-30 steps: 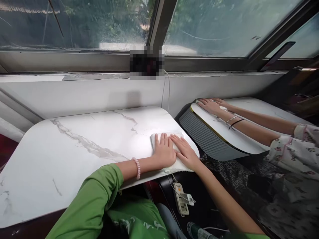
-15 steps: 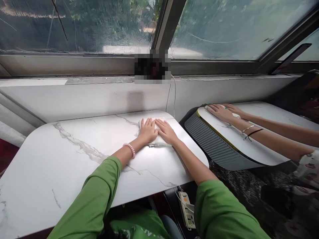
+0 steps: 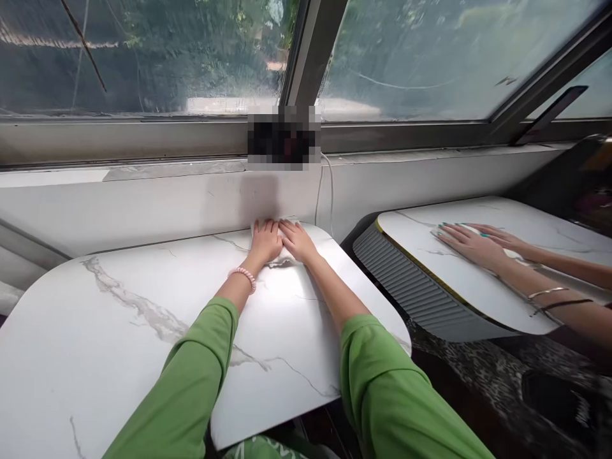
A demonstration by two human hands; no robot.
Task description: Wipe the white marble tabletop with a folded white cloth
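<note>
Both my arms in green sleeves stretch out across a white marble-patterned table [image 3: 119, 331]. My left hand [image 3: 265, 242] and my right hand [image 3: 297, 241] lie flat side by side, fingers straight, pressing on a white cloth [image 3: 283, 256] at the table's far edge by the wall. The cloth is mostly hidden under my palms. A pink bead bracelet [image 3: 243, 275] circles my left wrist.
Another person's hands [image 3: 471, 242] press a white cloth on a second marble table [image 3: 478, 287] to the right, with a dark gap between the tables. A white cable [image 3: 329, 191] hangs down the wall below the window sill. Large windows run along the back.
My two hands have slid the cloth away from me, from the table's near right edge to its far edge. The other person's hands have moved rightwards on their table.
</note>
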